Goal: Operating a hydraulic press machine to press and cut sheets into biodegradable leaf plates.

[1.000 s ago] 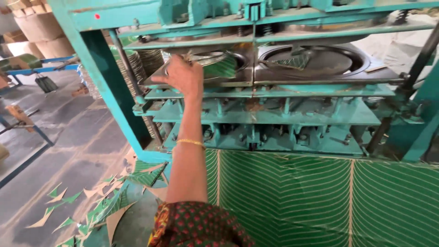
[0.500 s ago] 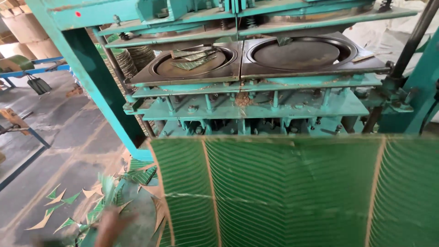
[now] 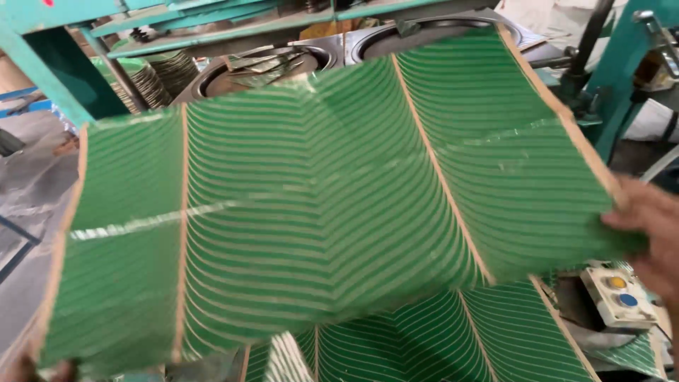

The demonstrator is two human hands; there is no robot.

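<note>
Right now a large green sheet (image 3: 318, 212), printed with pale leaf veins and tan seams, hangs spread wide across most of the view, lifted in front of the teal press (image 3: 42, 64). Its long axis runs from lower left to upper right, so the far right corner sits highest, up over the round dark moulds (image 3: 276, 64) of the machine, while the near left corner droops low.

The right hand (image 3: 647, 230) is grasping the sheet at its right edge, fingers closed over the tan border about halfway down that side. The left hand (image 3: 39, 369) shows only as a sliver at the bottom left corner, touching the sheet's lower left edge; whether its grip is closed on the sheet cannot be told, since the sheet hides nearly all of it.

The sheet buckles in a soft ridge down the middle, between the two hands, and lies nearer the person than the moulds do, with the moulds directly beyond its top edge. The right hand is the higher one and the nearer to the press.

Below it lies another green sheet (image 3: 453, 339), flat on the counter. A small beige switch box (image 3: 617, 291) with a yellow and a blue button sits just beside the right hand, beneath it.
</note>
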